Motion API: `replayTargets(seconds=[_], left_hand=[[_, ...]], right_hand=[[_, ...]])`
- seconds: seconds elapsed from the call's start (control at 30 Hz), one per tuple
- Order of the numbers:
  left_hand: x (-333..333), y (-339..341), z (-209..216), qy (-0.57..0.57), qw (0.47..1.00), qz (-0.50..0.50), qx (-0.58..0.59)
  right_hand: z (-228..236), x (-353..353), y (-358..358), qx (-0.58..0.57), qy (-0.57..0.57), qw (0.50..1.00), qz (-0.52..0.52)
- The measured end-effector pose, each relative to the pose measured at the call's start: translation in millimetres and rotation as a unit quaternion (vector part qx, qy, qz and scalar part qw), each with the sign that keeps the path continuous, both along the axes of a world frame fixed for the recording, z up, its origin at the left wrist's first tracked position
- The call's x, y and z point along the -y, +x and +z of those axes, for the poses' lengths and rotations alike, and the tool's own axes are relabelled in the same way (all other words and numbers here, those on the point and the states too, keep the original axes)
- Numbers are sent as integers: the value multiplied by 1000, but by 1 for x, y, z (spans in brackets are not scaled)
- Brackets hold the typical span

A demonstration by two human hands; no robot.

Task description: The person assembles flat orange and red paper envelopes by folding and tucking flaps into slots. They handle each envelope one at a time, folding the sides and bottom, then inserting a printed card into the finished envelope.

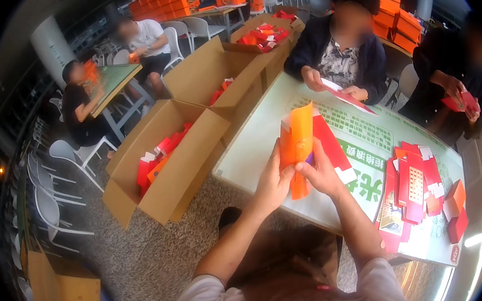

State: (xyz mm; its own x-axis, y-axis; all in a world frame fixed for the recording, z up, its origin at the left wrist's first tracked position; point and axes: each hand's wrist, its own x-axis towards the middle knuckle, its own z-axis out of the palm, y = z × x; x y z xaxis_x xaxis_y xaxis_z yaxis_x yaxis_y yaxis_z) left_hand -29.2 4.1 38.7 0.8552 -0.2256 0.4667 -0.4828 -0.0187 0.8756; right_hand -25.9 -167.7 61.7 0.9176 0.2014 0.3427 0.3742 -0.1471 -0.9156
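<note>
Both my hands hold an orange cardboard box blank [302, 131], upright and bowed, above the near edge of the table. My left hand [273, 175] grips its left side and my right hand [322, 171] its right side, with the thumbs close together low on the front. A bit of purple shows beside the right fingers. Just behind lies a flat red carton [330, 140] with white flaps, partly hidden by the orange one. To the right is a heap of red cartons [413, 181], with an orange-red box [455, 197] beside it.
Across the table [240, 145], a person [338, 50] handles a red and white carton; another person [446, 69] at right holds a red one. Left stand large open cardboard boxes [183, 173] with red and orange cartons inside. White chairs [81, 156] and two seated people are farther left.
</note>
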Motion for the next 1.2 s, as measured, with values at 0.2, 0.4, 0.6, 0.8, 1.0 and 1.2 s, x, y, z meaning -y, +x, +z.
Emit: replayTargets(seconds=[0.2, 0.4, 0.6, 0.8, 1.0, 1.2], left_hand=[[8, -4, 6, 24, 998, -35, 40], [-12, -9, 3, -1, 998, -61, 14], [-14, -17, 9, -107, 991, -59, -62], [-22, -16, 6, -129, 984, -24, -118], [-12, -12, 1, -134, 987, -9, -90], [-6, -12, -3, -178, 976, -15, -124]], right_hand=[[6, 5, 1, 0, -6, 997, 83], [8, 6, -5, -111, 144, 975, 127], [10, 15, -5, -152, 108, 975, 118], [14, 2, -9, -70, 75, 989, 106], [21, -4, -12, -106, 82, 990, 48], [28, -1, -16, -107, 5, 992, 65]])
